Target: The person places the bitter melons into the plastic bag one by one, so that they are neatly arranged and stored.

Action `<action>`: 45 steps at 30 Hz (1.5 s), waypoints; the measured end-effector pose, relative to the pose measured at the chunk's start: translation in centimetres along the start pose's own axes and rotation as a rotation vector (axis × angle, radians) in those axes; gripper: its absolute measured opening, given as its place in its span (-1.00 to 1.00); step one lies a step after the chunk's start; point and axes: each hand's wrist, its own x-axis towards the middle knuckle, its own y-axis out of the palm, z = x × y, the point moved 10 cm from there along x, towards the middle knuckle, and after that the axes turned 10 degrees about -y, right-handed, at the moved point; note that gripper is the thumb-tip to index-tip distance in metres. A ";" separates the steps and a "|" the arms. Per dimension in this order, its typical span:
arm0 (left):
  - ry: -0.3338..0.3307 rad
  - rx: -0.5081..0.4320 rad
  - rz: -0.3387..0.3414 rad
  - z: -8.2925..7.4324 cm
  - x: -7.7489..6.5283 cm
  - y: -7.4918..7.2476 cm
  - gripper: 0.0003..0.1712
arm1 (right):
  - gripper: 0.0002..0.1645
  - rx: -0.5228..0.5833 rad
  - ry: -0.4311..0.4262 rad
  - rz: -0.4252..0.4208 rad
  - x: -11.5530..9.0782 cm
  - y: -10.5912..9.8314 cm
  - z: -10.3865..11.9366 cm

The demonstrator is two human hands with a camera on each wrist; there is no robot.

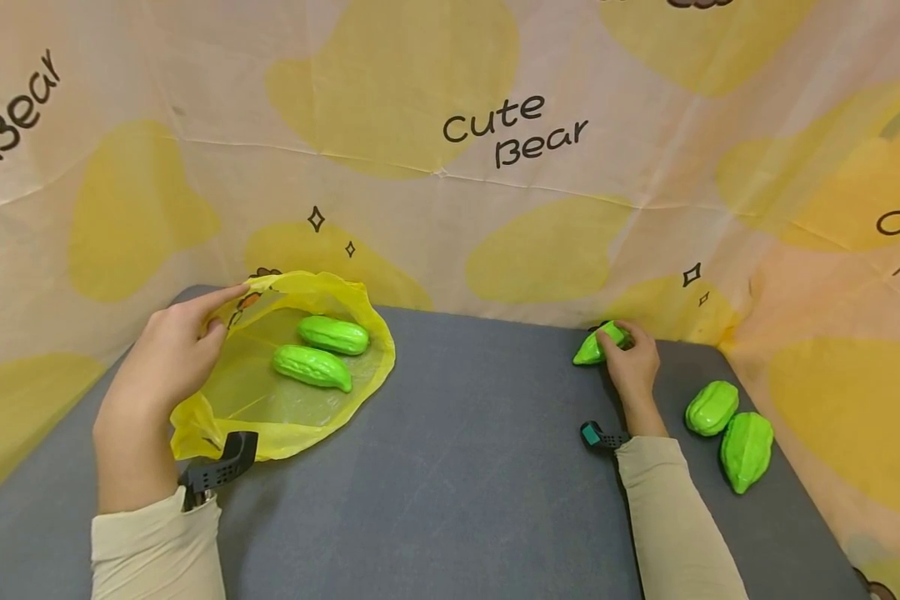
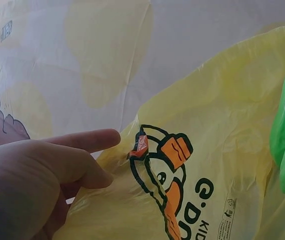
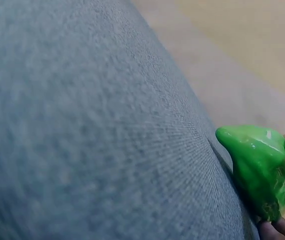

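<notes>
On the left, my left hand [image 1: 167, 354] holds the rim of a yellow plastic bag [image 1: 378, 367], whose mouth is spread wide. The left wrist view shows the index finger and thumb at the bag's edge, beside a printed cartoon duck [image 2: 170, 175]. Inside the bag lie two long, ridged green star fruits, an upper one [image 1: 333, 335] and a lower one [image 1: 312, 367]. Far back on the right, my right hand [image 1: 632, 360] grips another green star fruit [image 1: 591, 350]. Its pointed tip [image 3: 227, 135] faces away from the fingers, close over the grey surface.
Two more green star fruits, one rounded [image 1: 712, 408] and one pointed [image 1: 747, 450], lie right of my right forearm. The grey table [image 1: 450, 467] meets a yellow-patterned cloth [image 1: 390, 192] at its back and sides. Each wrist wears a black strap [image 1: 221, 467].
</notes>
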 end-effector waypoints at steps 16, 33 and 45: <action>0.001 0.005 -0.003 0.0 0.0 0.0 -0.35 | -0.47 0.001 -0.091 0.091 -0.6 2.3 1.4; 0.008 0.007 -0.014 0.0 0.0 -0.1 -0.34 | -0.45 0.066 -0.180 0.260 -2.0 5.6 4.3; 0.007 0.022 0.002 -0.2 0.1 0.1 -0.35 | -0.43 0.164 -0.222 0.384 -3.7 8.8 6.5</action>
